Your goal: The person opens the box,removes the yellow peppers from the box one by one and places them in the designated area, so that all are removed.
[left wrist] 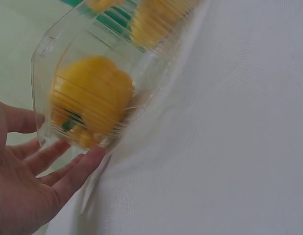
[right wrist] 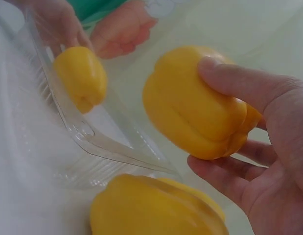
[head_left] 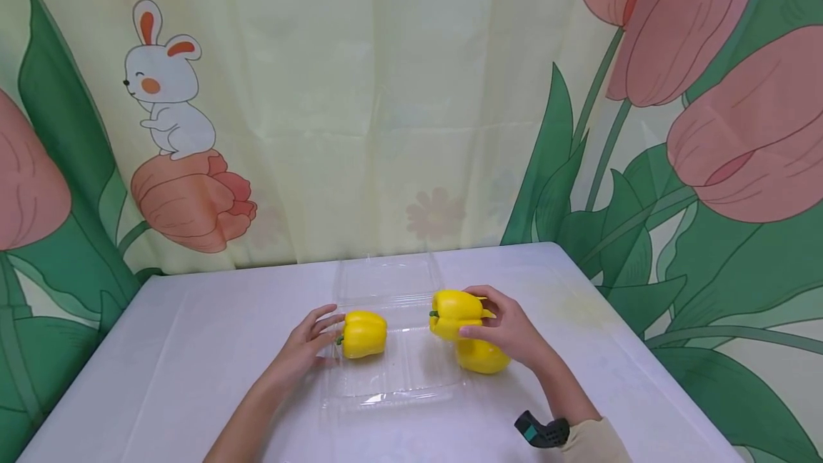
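Note:
A yellow bell pepper (head_left: 364,334) lies at the left end of a clear plastic clamshell container (head_left: 418,393), its green stem facing left. My left hand (head_left: 310,343) rests against that end, its spread fingers at the clear wall beside the pepper, as the left wrist view shows (left wrist: 34,183). My right hand (head_left: 504,327) grips a second bell pepper (head_left: 455,309) between thumb and fingers, above the container's right end. In the right wrist view this held pepper (right wrist: 190,105) is off the table. Partly hidden under it, a third bell pepper (head_left: 484,358) sits just outside the container's right side.
The container's lid (head_left: 388,279) stands open toward the back. A white cloth covers the table (head_left: 212,334). Behind its far edge hangs a curtain (head_left: 308,91) printed with tulips and a rabbit. A black band (head_left: 542,431) is on the right wrist.

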Tool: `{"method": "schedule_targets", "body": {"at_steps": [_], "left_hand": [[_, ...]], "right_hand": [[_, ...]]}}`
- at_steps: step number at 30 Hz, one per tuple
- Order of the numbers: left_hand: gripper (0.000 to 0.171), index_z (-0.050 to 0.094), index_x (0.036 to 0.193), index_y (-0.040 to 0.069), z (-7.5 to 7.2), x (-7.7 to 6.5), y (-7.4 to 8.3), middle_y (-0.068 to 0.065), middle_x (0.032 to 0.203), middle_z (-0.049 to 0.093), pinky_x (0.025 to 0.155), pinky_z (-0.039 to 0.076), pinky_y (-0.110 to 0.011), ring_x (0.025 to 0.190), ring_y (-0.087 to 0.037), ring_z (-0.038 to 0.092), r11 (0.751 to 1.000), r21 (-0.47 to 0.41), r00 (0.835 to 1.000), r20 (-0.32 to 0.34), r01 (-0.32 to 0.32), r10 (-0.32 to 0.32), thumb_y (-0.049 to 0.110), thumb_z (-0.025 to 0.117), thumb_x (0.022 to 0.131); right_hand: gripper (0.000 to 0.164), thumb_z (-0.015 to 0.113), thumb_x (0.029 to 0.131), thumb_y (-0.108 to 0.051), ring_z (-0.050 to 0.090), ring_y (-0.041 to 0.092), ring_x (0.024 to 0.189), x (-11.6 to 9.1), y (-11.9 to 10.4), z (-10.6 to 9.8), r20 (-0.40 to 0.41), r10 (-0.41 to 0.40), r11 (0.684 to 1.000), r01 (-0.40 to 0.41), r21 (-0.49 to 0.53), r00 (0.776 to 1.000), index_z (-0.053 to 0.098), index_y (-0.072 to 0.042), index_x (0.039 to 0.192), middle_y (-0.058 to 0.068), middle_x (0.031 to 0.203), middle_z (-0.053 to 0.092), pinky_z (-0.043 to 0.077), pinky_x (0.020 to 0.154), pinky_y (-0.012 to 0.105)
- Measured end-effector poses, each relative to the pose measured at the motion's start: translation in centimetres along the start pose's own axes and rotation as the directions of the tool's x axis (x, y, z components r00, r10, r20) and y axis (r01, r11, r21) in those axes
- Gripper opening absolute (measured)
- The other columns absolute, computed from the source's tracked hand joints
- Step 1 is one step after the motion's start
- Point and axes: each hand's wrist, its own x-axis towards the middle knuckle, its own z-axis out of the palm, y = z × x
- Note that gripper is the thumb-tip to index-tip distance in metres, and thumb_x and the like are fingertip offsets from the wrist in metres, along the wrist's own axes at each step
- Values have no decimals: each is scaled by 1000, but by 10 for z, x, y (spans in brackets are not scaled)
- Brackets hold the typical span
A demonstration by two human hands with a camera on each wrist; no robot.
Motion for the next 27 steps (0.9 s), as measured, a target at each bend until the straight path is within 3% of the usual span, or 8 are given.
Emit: {"method": "schedule_targets", "body": {"at_steps": [21,27], "left_hand": [[53,35,147,24,0,-1,1,-6,147,48,82,59,-36,133,-31,47,1000,24,1000,-4,-4,4,24,55,98],[53,35,147,24,0,-1,1,-5,147,48,81,59,-35,133,-31,47,1000,21,1000,-1,-4,4,24,55,98]], "right_hand": [[63,78,81,-29,56,31,119,-2,9,-26,-56,-4,1000,3,-23,998,47,-14,135,12,139,50,55,95,33],[63,77,82,-30,54,30,121,-1,15,-33,-102,-38,998,32,-61,994,48,-13,135,11,138,51,53,96,31]]}}
